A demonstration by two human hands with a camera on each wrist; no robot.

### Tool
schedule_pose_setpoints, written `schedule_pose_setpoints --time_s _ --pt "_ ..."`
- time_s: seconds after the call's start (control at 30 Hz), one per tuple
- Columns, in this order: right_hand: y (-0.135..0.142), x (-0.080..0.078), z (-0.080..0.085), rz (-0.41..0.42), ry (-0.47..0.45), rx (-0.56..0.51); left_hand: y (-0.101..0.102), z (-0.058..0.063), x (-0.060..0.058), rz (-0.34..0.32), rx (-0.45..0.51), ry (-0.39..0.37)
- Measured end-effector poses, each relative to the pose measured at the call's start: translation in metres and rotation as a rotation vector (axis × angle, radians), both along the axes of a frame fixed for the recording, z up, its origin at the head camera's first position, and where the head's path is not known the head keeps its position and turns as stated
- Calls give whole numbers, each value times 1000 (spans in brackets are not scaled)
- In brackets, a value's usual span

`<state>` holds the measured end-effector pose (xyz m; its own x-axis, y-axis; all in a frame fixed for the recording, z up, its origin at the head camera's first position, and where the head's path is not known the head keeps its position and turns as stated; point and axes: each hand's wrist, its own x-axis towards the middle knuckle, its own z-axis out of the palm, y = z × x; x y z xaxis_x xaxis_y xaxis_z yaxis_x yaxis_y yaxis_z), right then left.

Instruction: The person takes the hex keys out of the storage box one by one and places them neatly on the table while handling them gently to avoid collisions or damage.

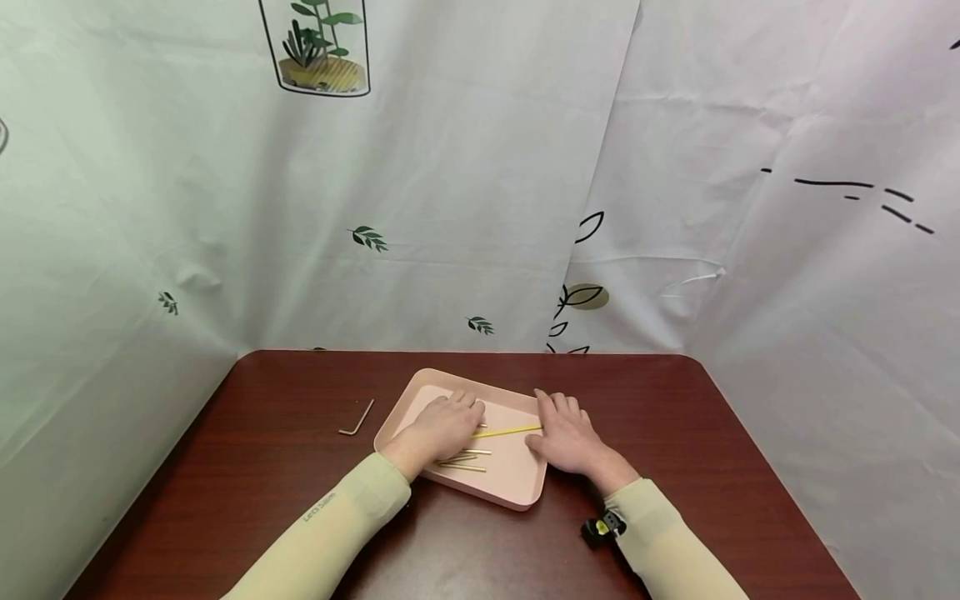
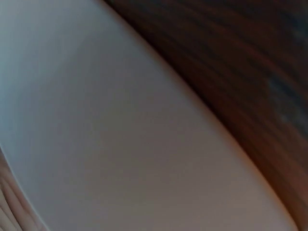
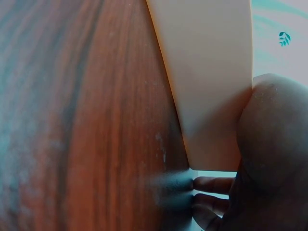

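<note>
A shallow pink tray [image 1: 517,502] sits tilted to one side on the table, its outer wall filling much of both wrist views. My left hand [image 1: 447,423] reaches over the left part of it, fingers bent down inside; whatever lies beneath them is hidden. Several thin brass-coloured rods [image 1: 471,469] poke out from below that palm. A thin yellow strip [image 1: 510,431] runs across the tray floor between the hands. At the right end, my right hand [image 1: 567,433] grips the tray, thumb over the rim and other fingers outside the wall.
An L-shaped hex key [image 1: 362,418] lies on the dark red wooden table [image 1: 285,500], left of the tray. White patterned cloth [image 1: 450,208] hangs behind the table and along both sides. A small black device [image 1: 603,528] is strapped at the right wrist.
</note>
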<state>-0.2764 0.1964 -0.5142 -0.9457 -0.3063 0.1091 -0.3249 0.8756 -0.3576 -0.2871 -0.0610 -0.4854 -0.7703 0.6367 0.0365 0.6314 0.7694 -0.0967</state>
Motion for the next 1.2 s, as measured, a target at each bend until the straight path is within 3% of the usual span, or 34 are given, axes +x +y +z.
schedule_pose_setpoints --time_s 1.2 --pt "0 3 4 2 -31 -10 -5 -2 2 -21 5 63"
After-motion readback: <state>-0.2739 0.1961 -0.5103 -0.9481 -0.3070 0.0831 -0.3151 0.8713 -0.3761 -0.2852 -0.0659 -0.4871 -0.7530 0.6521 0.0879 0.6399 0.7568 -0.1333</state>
